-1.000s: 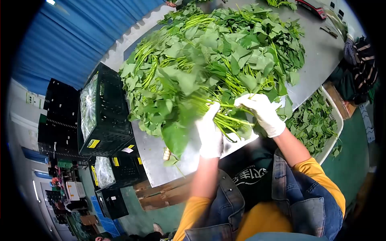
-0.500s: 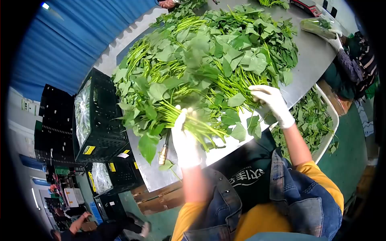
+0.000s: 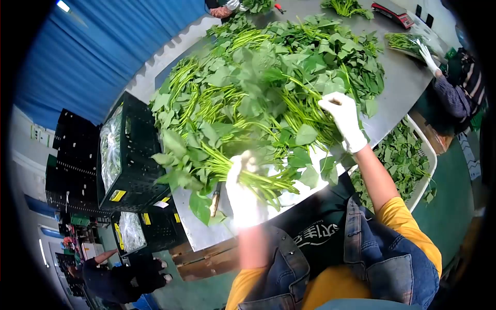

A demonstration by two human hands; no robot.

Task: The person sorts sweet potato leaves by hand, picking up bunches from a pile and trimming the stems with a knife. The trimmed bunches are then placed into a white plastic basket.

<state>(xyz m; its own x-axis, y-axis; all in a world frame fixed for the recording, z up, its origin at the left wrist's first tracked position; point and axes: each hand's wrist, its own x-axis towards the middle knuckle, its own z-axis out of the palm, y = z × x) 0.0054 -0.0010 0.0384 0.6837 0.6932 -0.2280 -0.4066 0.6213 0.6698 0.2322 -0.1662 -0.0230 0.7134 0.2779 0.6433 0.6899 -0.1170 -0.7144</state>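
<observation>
My left hand, in a white glove, is wrapped round a bunch of green leafy stems, with the stem ends pointing right over the table's near edge. To its right, my gloved right hand has its fingers pressed together on stems at the near right side of a large heap of leafy greens. The fingertips touch the upper part of those stems. A tool with a light handle lies on the metal table, partly hidden under leaves left of my left hand.
Dark crates with bagged greens stand at the left. A white basket of greens is at the right. A co-worker's gloved hand touches a bag of greens near a red device. Another person is at lower left.
My right hand has moved up slightly and its fingers have drawn together on stems. The held bunch has turned slightly. The co-worker's hand has shifted on the bag; the person at lower left has come further into view.
</observation>
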